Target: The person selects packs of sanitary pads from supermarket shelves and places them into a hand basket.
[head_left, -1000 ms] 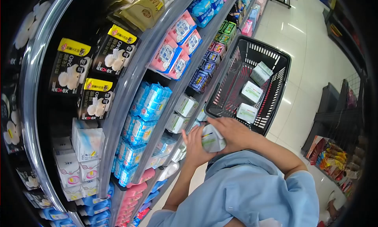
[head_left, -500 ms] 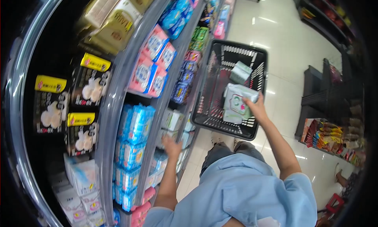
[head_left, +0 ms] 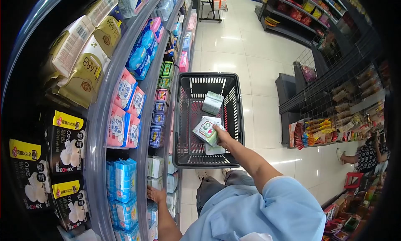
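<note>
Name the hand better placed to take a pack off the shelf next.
Probably left: the left hand is at the shelf, by the white-green packs; the right hand holds a printed pack in the basket.

Shirt point(head_left: 255, 211), one: plain light blue, loose cut, softly creased, with a short wide sleeve point(head_left: 288, 193) ending above the elbow; small white patch point(head_left: 256, 237) at the lower picture edge, nature unclear. Trousers point(head_left: 212, 188), one pair: dark grey, wrinkled. Shoes point(head_left: 201, 174), one pair: pale, partly visible, detail too small to read.
</note>
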Demonstrator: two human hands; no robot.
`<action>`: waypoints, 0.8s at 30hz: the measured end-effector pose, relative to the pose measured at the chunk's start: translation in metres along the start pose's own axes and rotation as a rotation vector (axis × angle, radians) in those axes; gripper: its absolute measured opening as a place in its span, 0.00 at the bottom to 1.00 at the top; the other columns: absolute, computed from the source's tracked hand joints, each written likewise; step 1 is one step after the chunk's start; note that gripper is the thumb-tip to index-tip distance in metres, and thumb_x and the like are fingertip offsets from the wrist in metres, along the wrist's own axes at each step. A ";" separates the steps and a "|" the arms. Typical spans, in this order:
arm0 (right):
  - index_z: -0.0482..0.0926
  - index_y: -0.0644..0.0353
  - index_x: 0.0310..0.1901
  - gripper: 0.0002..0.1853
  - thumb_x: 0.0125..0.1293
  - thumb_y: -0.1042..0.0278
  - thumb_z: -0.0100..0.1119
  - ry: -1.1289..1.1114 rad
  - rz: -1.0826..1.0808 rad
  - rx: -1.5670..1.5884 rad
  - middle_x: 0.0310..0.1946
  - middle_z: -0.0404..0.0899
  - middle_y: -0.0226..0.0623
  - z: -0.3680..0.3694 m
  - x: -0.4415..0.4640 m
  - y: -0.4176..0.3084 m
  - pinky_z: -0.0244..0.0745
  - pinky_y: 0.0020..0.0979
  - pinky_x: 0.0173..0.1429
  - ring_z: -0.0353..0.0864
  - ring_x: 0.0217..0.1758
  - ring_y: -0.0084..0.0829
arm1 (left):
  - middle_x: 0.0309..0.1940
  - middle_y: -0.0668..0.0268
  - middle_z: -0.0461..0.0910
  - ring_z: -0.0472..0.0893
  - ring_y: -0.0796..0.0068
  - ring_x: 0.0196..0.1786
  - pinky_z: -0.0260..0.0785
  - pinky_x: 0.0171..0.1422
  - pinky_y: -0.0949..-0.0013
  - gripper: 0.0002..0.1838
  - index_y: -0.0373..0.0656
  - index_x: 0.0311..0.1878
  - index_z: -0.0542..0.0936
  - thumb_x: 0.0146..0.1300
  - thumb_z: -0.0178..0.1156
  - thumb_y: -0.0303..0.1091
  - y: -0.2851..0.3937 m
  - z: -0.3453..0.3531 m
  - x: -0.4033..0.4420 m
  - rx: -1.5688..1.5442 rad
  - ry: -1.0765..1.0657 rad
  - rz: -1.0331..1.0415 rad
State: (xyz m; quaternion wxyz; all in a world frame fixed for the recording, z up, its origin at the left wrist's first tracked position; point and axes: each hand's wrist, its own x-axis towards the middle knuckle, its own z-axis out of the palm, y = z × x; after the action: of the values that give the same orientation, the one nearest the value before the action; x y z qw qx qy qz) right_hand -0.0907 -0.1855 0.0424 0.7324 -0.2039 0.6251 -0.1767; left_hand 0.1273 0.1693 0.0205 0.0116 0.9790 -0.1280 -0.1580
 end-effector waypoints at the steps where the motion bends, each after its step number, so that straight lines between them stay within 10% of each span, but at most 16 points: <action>1: 0.59 0.65 0.62 0.42 0.54 0.41 0.59 0.053 0.038 -0.041 0.60 0.62 0.56 0.005 -0.003 -0.002 0.58 0.49 0.63 0.65 0.61 0.50 | 0.65 0.48 0.54 0.54 0.48 0.67 0.44 0.69 0.50 0.50 0.37 0.65 0.53 0.39 0.68 0.42 -0.002 0.000 0.000 -0.011 -0.005 0.006; 18: 0.60 0.62 0.58 0.31 0.58 0.53 0.54 -0.102 0.027 -0.155 0.60 0.59 0.47 -0.007 -0.029 0.029 0.69 0.40 0.52 0.71 0.54 0.41 | 0.63 0.46 0.54 0.52 0.46 0.67 0.44 0.69 0.51 0.55 0.39 0.66 0.52 0.35 0.71 0.46 0.011 -0.029 -0.002 -0.146 -0.089 -0.107; 24: 0.60 0.60 0.59 0.29 0.60 0.56 0.53 -0.290 0.080 -0.378 0.55 0.65 0.41 0.029 -0.039 0.037 0.74 0.36 0.43 0.76 0.47 0.34 | 0.57 0.47 0.67 0.65 0.52 0.61 0.57 0.64 0.57 0.42 0.36 0.57 0.66 0.38 0.68 0.47 0.023 -0.053 -0.008 -0.027 -0.072 -0.111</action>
State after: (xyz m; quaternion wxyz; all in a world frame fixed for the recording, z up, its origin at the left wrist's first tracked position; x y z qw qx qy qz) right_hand -0.0683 -0.1312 0.0599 0.7696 -0.3358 0.5431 0.0039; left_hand 0.1303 0.1480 0.0746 0.0113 0.9781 -0.0719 -0.1950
